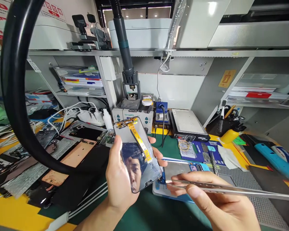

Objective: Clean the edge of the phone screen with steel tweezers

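My left hand (119,179) holds a phone screen panel (137,160) upright by its edges, back side facing me. The panel's shiny back reflects a person, and a yellow flex cable (139,141) runs down it from the top. My right hand (214,200) grips metal tweezers (207,186) lying almost level, their tips pointing left and ending just right of the panel's lower edge. Both hands hover over a green mat (144,211).
A thick black hose (12,96) arcs across the left. Flat phone parts (69,157) cover the left bench. Behind stand a hot-air station (132,109), a heating plate (188,123), a tool cup (221,123) and a blue tool (274,158) at right.
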`<state>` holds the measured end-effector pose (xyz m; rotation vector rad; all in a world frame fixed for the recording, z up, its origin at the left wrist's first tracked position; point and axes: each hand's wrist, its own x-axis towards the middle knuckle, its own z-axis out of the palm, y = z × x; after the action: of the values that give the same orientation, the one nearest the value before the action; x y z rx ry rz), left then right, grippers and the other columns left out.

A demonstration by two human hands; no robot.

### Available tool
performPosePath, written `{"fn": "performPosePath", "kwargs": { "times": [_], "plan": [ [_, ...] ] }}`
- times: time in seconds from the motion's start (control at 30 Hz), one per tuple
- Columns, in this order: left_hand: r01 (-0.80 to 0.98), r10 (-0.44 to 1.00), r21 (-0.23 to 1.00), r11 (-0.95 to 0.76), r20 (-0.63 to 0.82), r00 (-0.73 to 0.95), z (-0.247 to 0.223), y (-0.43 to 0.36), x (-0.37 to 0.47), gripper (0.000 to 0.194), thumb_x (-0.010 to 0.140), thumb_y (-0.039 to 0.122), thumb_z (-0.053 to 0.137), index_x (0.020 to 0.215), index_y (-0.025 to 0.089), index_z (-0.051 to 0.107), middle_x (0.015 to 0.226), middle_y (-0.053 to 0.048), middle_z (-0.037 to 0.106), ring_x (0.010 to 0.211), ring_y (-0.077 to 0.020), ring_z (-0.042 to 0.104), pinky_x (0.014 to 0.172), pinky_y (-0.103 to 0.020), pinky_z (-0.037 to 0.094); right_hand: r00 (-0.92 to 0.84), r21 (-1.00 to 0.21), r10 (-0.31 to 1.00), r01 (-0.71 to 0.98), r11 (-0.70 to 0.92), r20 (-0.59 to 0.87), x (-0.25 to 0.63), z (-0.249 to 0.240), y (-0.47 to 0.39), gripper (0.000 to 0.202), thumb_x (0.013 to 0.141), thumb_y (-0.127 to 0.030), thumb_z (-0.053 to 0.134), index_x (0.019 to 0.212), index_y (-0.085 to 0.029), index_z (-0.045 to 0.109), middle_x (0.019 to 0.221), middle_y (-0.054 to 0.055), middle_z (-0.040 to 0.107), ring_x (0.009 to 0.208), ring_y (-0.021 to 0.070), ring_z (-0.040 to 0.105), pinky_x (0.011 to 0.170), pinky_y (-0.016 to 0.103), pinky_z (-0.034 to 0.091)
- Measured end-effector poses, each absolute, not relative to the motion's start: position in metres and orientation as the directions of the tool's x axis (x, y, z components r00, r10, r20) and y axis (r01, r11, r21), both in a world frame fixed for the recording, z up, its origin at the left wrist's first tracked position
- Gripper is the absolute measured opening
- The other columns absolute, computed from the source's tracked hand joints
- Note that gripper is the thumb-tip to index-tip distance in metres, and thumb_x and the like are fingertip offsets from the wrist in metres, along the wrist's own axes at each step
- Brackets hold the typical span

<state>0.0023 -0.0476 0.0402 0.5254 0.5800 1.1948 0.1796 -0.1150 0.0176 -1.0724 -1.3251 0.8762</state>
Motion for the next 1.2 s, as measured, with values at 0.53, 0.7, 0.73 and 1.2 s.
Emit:
{"fn": "performPosePath", "kwargs": {
  "times": [0.53,0.7,0.73,1.2],
  "plan": [
    [-0.776,0.949,0.584,0.238,0.029,0.313,0.035,-0.055,0.001,0.063,0.097,0.055,0.032,0.101,0.012,0.078,0.078,-0.016,0.075,0.077,-0.0314,0.073,0.068,-0.039,0.057,0.056,-0.82,0.839,0.257,0.512,0.541,0.182,0.0,-0.118,0.03,0.084,-0.014,0.073,0.106,-0.034,0.075,0.095,0.002,0.081,0.082,0.0261,0.079,0.073,0.032,0.068],
    [-0.772,0.946,0.587,0.244,0.032,0.324,0.033,-0.055,-0.002,0.06,0.097,0.055,0.034,0.101,0.015,0.079,0.077,-0.016,0.075,0.076,-0.0308,0.074,0.069,-0.039,0.058,0.037,-0.808,0.834,0.276,0.521,0.551,0.182,0.0,-0.12,0.032,0.085,-0.012,0.071,0.107,-0.035,0.074,0.095,0.0,0.081,0.083,0.0243,0.079,0.073,0.03,0.068],
    [-0.772,0.946,0.585,0.248,0.025,0.323,0.033,-0.055,-0.002,0.06,0.096,0.055,0.035,0.1,0.015,0.079,0.077,-0.016,0.076,0.076,-0.0309,0.074,0.069,-0.039,0.058,0.027,-0.804,0.832,0.279,0.526,0.554,0.182,0.0,-0.12,0.033,0.085,-0.011,0.071,0.107,-0.035,0.073,0.096,0.0,0.081,0.084,0.024,0.079,0.074,0.029,0.068],
    [-0.745,0.925,0.587,0.317,-0.02,0.378,0.029,-0.055,-0.004,0.062,0.093,0.061,0.036,0.102,0.015,0.075,0.08,-0.014,0.075,0.078,-0.0349,0.073,0.07,-0.044,0.057,0.083,-0.764,0.787,0.321,0.56,0.612,0.176,0.002,-0.117,0.025,0.082,-0.013,0.074,0.099,-0.031,0.078,0.087,0.004,0.082,0.075,0.0268,0.079,0.066,0.032,0.068]
  ]
}}
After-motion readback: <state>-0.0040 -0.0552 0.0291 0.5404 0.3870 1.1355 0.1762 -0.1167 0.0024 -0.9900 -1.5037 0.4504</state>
